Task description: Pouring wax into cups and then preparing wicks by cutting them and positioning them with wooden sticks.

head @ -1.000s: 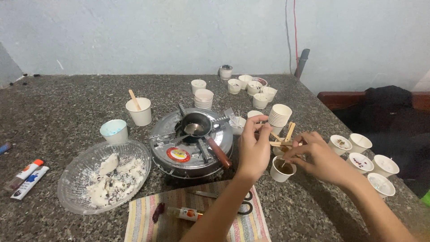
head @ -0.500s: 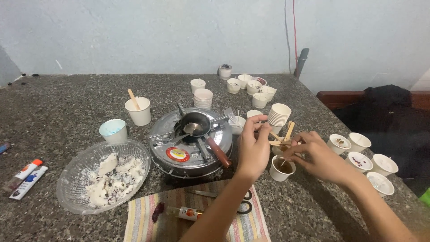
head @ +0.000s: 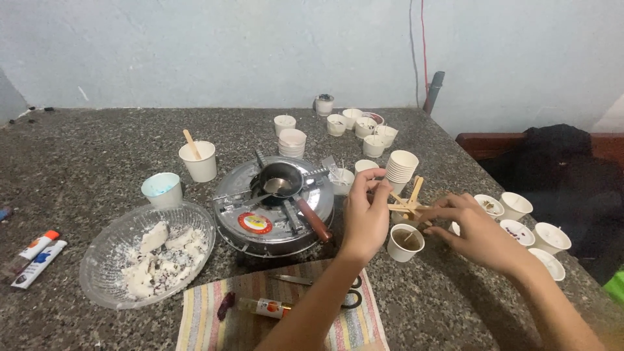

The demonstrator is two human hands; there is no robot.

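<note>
- My left hand (head: 365, 214) and right hand (head: 469, 227) both pinched crossed wooden sticks (head: 407, 203) above a small paper cup (head: 403, 242).
- The cup stood on the speckled granite desk (head: 84, 140) (pale blue wall (head: 195, 45) behind), right of the round metal stove (head: 273, 211).

White cup (head: 403, 243) — striped cloth (head: 286, 325)

marker (head: 5, 213): cut by left edge | scissors (head: 353, 292): mostly behind left forearm | far cups' (head: 324, 104) contents: too small

wall (head: 195, 45): pale blue, scuffed | counter (head: 97, 136): speckled grey stone | red cable (head: 424, 39) (runs down the wall)
</note>
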